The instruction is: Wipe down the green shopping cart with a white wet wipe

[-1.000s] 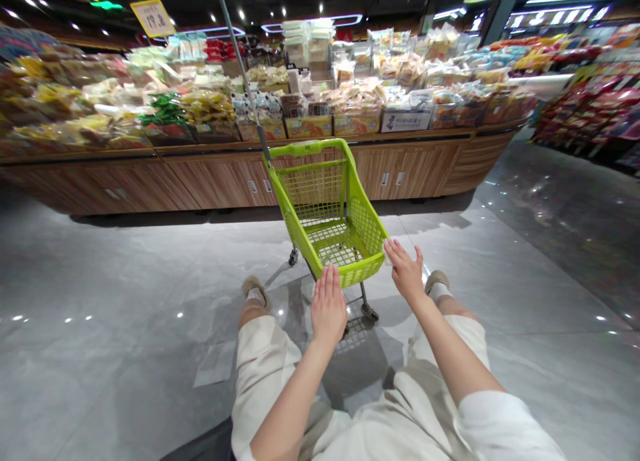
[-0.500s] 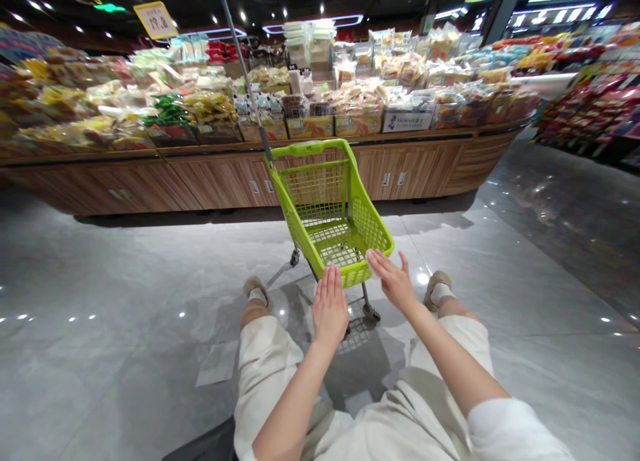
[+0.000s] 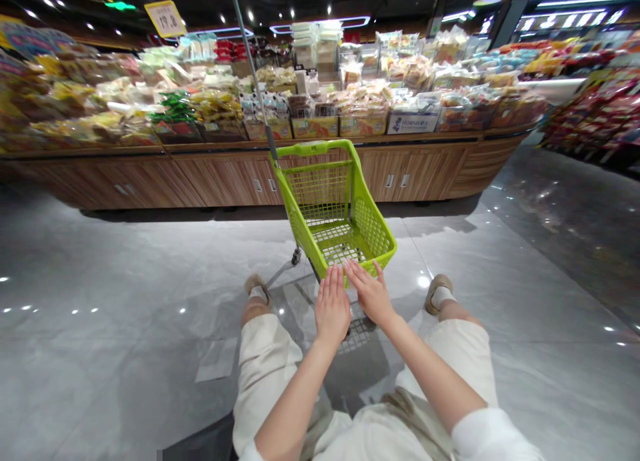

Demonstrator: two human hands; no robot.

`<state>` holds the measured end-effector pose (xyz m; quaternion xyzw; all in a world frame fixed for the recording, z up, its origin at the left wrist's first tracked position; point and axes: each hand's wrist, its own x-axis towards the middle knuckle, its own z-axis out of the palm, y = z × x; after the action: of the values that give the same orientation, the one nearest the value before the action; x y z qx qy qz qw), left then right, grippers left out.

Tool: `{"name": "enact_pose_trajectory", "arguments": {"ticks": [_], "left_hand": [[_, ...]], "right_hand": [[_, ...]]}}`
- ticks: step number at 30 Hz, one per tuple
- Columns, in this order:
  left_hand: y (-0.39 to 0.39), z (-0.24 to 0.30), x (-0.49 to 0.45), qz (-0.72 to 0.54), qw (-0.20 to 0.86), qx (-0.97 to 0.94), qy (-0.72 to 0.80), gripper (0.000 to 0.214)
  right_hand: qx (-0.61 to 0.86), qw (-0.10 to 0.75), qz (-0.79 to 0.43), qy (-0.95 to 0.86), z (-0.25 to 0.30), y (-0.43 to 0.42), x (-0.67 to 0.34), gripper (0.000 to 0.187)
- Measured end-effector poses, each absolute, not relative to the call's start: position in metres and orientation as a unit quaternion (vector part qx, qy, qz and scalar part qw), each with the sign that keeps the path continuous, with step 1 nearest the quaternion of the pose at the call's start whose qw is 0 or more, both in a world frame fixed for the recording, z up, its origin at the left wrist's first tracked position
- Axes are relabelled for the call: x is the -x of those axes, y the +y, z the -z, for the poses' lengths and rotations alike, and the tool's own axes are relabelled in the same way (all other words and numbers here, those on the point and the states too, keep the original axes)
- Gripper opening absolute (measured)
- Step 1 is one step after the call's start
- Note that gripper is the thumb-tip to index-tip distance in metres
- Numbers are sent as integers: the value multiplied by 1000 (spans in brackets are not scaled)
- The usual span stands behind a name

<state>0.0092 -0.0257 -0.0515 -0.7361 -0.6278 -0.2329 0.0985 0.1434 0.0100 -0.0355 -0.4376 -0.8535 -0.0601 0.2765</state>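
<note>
A small lime-green shopping cart (image 3: 337, 207) with a mesh basket stands on the floor in front of me, nothing inside it. My left hand (image 3: 331, 305) lies flat with fingers stretched out against the near rim of the basket. My right hand (image 3: 369, 289) is beside it, fingers spread, resting on the same near rim; earlier a small white piece showed under its fingers, now I cannot see one. A grey pole (image 3: 253, 74) rises from the cart's far left corner. My legs in pale shorts straddle the cart.
A long wooden display counter (image 3: 210, 177) piled with packaged snacks runs across behind the cart. A yellow price sign (image 3: 165, 18) hangs at upper left. Red-packed shelves (image 3: 600, 107) stand at right. Glossy grey floor tiles (image 3: 100, 294) spread around.
My right hand has slid left along the basket's near rim, from its right corner to beside my left hand. The left hand has stayed in place.
</note>
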Motion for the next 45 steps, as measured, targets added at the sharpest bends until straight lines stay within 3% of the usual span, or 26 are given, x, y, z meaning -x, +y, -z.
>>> {"name": "enact_pose_trajectory", "arguments": {"ticks": [5,9,14,17,23,26,31,35,41,45], "left_hand": [[-27,49,-9,244,101,742,-616,68],[-27,49,-15,248,98,733,-625,65],[-26,51,-15,243,101,733,-628,67],[-27,50,-10,240,104,739,-621,70],[-28,46,-10,242,99,743,-616,69],[-26,48,-15,245,99,738,-621,69],[-25,51,-19,252,104,728,-629,70],[-28,48,-11,240,106,741,-618,73],[-28,45,-8,239,105,749,-609,73],[-25,48,-15,242,110,740,-618,69]], "right_hand": [[542,298,98,-779,38,41,-221,82],[608,337,108,-711,43,42,-207,82],[485,326,74,-808,46,9,-130,81],[436,289,74,-849,45,8,-136,80],[575,318,129,-743,49,47,-227,87],[585,329,106,-734,49,46,-219,87],[453,311,54,-834,44,15,-147,88],[403,281,66,-869,40,15,-156,85],[552,328,85,-762,43,57,-241,82],[572,341,70,-743,42,51,-212,78]]}}
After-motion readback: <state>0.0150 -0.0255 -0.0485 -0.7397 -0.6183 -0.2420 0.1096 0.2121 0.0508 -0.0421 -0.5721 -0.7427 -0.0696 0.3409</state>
